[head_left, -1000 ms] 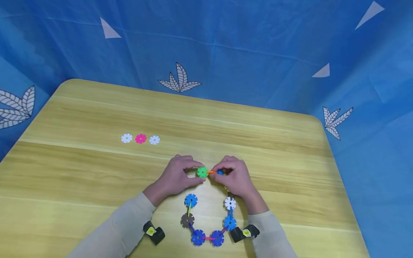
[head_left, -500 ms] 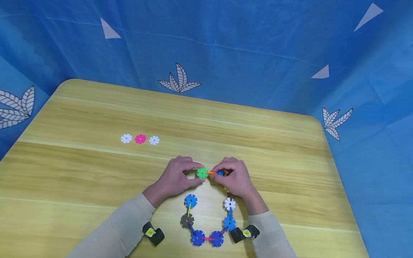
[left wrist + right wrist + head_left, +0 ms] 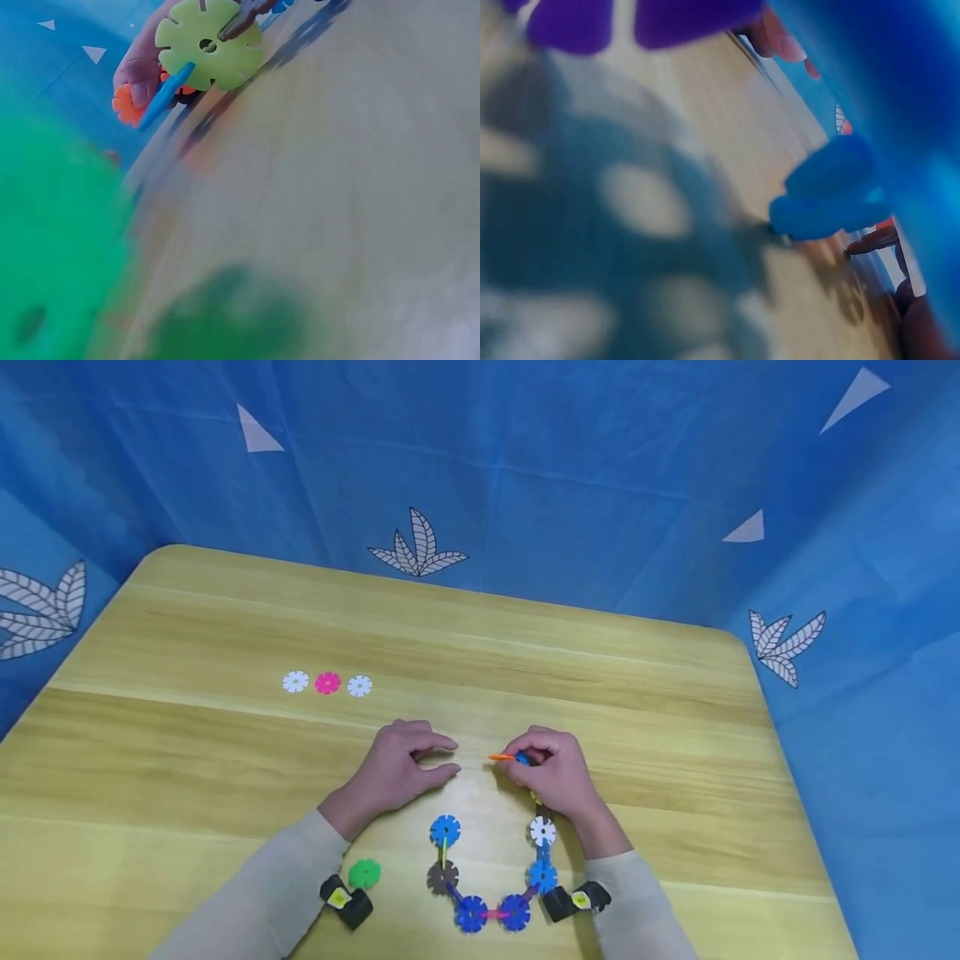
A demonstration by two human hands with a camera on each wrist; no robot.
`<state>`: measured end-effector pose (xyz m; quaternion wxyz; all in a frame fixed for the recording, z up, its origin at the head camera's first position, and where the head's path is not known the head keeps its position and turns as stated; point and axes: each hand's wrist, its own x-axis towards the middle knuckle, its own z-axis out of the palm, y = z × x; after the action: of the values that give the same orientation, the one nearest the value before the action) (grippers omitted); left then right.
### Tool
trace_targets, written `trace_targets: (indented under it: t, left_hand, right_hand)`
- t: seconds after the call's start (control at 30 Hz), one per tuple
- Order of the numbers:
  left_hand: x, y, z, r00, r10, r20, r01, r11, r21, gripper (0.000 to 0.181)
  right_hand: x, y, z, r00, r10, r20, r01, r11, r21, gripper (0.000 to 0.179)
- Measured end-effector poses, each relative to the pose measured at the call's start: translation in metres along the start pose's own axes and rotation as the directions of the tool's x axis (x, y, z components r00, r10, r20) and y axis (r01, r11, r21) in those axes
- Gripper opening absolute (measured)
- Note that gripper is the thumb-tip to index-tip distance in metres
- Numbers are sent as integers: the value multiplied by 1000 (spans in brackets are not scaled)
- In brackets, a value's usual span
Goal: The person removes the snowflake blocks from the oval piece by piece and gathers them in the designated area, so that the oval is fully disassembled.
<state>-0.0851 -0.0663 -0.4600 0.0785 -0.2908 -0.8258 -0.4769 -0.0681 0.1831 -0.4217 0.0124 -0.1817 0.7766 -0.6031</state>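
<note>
My left hand (image 3: 386,768) holds nothing; its thumb and fingers are spread apart. A green interlocking disc (image 3: 365,874) is beside the left wrist. It looms large and blurred in the left wrist view, with a dark green patch under it; whether it touches the table cannot be told. My right hand (image 3: 551,768) pinches an orange disc (image 3: 501,757), joined to a blue disc (image 3: 522,758) at the end of a chain of slotted discs. The yellow-green disc (image 3: 208,45) of that chain shows below the fingers. A white disc (image 3: 543,832) and a brown disc (image 3: 442,877) belong to the curved chain.
Two white discs (image 3: 296,682) with a pink disc (image 3: 327,683) between them lie flat on the wooden table (image 3: 600,660), farther back to the left. A blue cloth (image 3: 525,510) hangs behind the table. Black wrist cameras (image 3: 576,901) sit close to the chain.
My left hand has let go of the green disc and drawn slightly left. The green disc has shifted down beside the left wrist. My right hand, with the orange disc, has moved slightly right.
</note>
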Motion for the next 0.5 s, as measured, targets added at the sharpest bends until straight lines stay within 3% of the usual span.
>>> trace_targets:
  t: [0.3,0.5]
  left_hand:
    - [3,-2,-2,997,-73,-36,68,989,-130,27]
    - [1,1,-7,995,-96,-21,93,987,-132,30]
  right_hand:
    - [0,-2,1,999,30,-15,-31,999,-12,13]
    - [-1,-4,3,1000,8,-30,-9,999,-40,14]
